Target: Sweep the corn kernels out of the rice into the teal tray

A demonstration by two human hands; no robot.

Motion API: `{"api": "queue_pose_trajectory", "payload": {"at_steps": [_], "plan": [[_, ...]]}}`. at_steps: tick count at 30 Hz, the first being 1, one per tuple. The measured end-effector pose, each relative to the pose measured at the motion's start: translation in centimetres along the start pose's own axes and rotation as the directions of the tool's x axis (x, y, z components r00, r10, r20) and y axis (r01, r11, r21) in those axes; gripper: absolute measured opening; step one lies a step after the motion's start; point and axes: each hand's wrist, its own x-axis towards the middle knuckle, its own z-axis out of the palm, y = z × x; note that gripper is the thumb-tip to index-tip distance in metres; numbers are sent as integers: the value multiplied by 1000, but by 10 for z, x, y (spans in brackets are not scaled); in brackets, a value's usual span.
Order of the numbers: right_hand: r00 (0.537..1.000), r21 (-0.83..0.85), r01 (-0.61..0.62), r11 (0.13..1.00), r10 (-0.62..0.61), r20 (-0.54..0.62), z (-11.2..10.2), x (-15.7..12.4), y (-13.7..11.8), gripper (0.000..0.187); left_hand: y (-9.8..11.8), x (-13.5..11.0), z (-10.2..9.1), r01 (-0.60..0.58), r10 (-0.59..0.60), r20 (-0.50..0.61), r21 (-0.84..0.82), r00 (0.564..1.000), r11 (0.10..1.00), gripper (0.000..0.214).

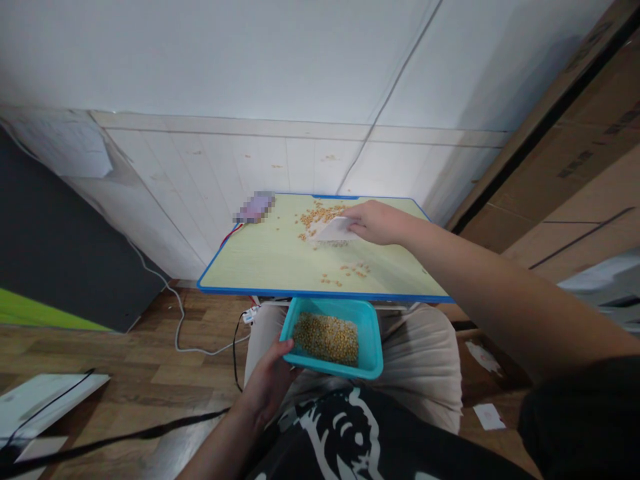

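My left hand [273, 383] grips the near left corner of a turquoise plastic tub [373, 340], thumb over its rim. Yellow corn kernels [327, 337] cover the tub's bottom; it is at the front edge of a small table, above my lap. My right hand [373, 222] reaches over the tabletop, its fingers closed on a white card [336, 230] that is slightly blurred. The card is held slanted among loose orange-yellow kernels [320, 213] spread on the table. A smaller scatter of kernels [355, 270] lies closer to the front edge.
The pale yellow table [255, 260] has a blue rim and stands against a white panelled wall. A pixelated object [255, 207] with a red cord lies at its back left. Cardboard boxes [565, 147] rise on the right. A white cable [179, 320] runs over the wooden floor.
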Motion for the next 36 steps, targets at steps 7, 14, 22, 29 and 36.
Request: {"api": "queue_pose_trajectory", "payload": {"at_steps": [7, 14, 22, 29, 36], "plan": [[991, 43, 131, 990, -131, 6, 1, 31, -17, 35, -4, 4, -2, -10, 10, -17, 24, 1000, 1000, 72], [973, 9, 219, 976, -219, 73, 20, 54, -41, 35, -1, 1, 3, -20, 21, -21, 25, 1000, 999, 81], [977, -80, 186, 979, -176, 119, 22, 65, -58, 36, -6, 5, -4, -36, 36, -24, -10, 999, 999, 85], [975, -133, 172, 976, -149, 167, 20, 63, -61, 36, -5, 4, -4, -29, 29, -24, 8, 999, 1000, 77], [969, -173, 182, 968, -146, 202, 15, 57, -56, 34, -1, 1, 1, -35, 36, -29, 30, 999, 999, 77]]}}
